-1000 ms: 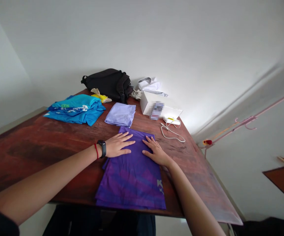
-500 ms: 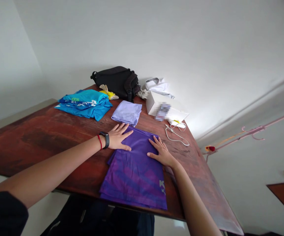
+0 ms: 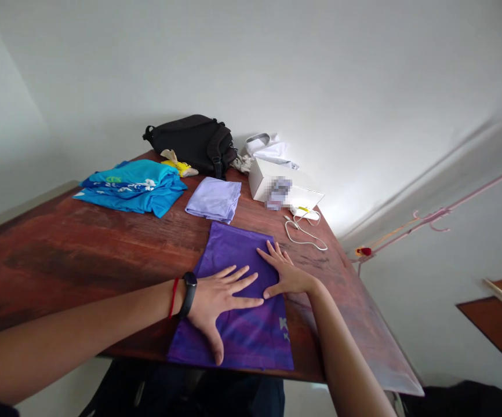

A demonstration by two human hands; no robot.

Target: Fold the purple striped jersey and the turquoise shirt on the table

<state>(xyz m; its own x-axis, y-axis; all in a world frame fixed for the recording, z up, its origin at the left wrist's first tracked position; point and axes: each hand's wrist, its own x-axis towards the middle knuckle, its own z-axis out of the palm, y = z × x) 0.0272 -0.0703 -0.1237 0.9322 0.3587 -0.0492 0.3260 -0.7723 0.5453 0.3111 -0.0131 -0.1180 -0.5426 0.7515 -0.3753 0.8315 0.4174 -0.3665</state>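
Note:
A folded purple garment (image 3: 237, 249) with grey lettering near its right edge lies flat at the table's front edge. My left hand (image 3: 216, 301), with a black band and a red string at the wrist, rests on its lower middle, fingers spread wide. On the upper right side of the same cloth lies my right hand (image 3: 283, 269), fingers apart and flat. The tips of the two hands nearly meet. Neither hand grips anything. Just beyond the purple garment is a folded lavender cloth (image 3: 214, 198).
On the wooden table (image 3: 116, 249), a bright blue printed garment (image 3: 133, 185) sits at the left. A black backpack (image 3: 185, 142), a yellow item (image 3: 177, 168) and a white box (image 3: 259, 179) stand behind. A white cable (image 3: 303, 240) lies right; a pink rail (image 3: 437, 217) runs beyond.
My left hand has slid from the garment's upper left down toward its lower middle, fingers spreading wider. The right hand stays near the right edge. The view has shifted slightly.

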